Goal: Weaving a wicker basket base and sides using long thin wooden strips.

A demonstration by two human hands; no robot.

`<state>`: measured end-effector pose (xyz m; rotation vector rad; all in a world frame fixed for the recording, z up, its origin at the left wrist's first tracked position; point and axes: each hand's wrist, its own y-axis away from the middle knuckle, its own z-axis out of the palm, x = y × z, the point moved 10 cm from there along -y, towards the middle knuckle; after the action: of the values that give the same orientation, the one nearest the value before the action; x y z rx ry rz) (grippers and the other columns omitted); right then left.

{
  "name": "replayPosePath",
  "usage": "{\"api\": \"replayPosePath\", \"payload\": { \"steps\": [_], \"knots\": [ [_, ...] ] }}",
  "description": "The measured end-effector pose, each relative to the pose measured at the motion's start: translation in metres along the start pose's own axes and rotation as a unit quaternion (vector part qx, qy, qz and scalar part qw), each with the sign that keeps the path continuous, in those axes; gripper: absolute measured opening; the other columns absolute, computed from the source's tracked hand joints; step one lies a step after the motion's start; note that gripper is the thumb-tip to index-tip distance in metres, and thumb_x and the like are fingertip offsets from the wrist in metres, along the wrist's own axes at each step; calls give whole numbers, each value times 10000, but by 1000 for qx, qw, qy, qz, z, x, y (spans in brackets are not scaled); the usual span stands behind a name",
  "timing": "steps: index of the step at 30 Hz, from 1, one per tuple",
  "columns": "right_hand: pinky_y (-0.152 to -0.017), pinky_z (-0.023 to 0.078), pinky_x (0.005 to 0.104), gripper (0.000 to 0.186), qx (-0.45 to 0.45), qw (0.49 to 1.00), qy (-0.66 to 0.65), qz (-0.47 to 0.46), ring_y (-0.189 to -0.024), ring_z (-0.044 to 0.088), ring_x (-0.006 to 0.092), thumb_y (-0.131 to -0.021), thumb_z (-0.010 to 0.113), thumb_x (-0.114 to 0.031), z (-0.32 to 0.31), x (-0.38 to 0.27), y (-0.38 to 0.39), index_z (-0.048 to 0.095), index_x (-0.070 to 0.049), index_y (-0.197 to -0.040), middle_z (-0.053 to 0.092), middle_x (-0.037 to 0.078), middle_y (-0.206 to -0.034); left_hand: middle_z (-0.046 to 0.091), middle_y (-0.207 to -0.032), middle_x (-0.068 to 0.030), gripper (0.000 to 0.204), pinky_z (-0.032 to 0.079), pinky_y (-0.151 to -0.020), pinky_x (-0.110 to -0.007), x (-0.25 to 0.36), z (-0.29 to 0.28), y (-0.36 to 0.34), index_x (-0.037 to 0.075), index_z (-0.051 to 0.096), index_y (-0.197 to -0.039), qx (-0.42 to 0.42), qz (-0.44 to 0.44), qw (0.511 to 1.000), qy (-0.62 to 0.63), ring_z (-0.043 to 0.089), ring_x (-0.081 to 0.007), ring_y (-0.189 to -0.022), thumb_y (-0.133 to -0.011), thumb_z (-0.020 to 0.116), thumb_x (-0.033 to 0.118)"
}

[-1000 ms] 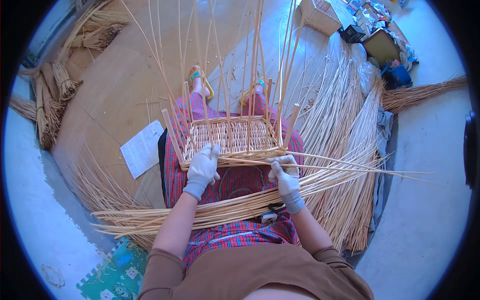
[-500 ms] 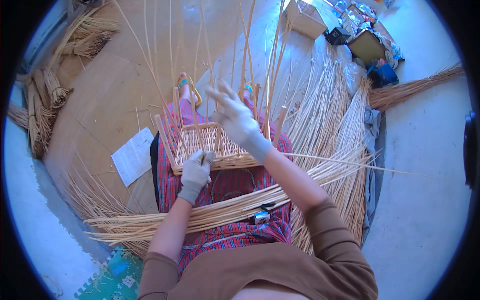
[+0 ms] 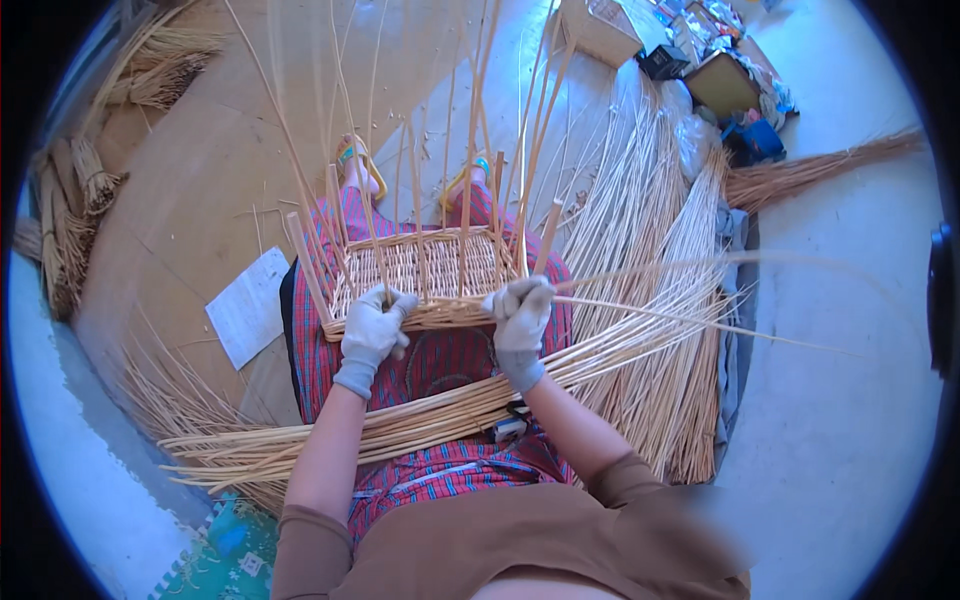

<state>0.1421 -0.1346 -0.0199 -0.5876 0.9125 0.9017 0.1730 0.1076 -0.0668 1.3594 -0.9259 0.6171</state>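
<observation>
We support the rectangular wicker basket (image 3: 450,316) on the plaid-covered lap (image 3: 425,358), its woven base and upright stakes (image 3: 467,205) facing away from us. We judge the step in hand to be side weaving along the near edge. Our left gloved hand (image 3: 372,335) grips the rim left of the near edge's middle; we cannot tell whether it also pins a rod. Our right gloved hand (image 3: 520,320) is clenched at the near-right corner, grasping a straight weaving rod (image 3: 775,336) that trails rightward; a second, blurred rod (image 3: 745,257) arcs above it. The next move, we judge, calls for a firm left hold while the right passes a rod around the near-right corner post (image 3: 548,237) and draws it tight.
</observation>
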Motion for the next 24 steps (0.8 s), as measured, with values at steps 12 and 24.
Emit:
{"api": "replayPosePath", "payload": {
  "steps": [12,24],
  "knots": [
    [-825,578,403,75,29,994,86,63,-870,686,218,-1033,513,-182,-55,-26,-23,484,-113,-1043,667,82,-904,641,-1036,-133,387,551,-457,-282,38,-15,17,-7,533,-1205,133,188,972,44,653,-163,-603,-1021,531,334],
    [-1108,375,319,568,-274,814,482,-175,-1308,478,238,-769,701,48,103,-19,-104,569,-109,-1299,497,138,-1377,646,-698,-97,390,487,-385,-285,19,99,-8,-17,604,-1051,-21,50,995,-86,627,-180,-452,-1030,506,360]
  ]
}}
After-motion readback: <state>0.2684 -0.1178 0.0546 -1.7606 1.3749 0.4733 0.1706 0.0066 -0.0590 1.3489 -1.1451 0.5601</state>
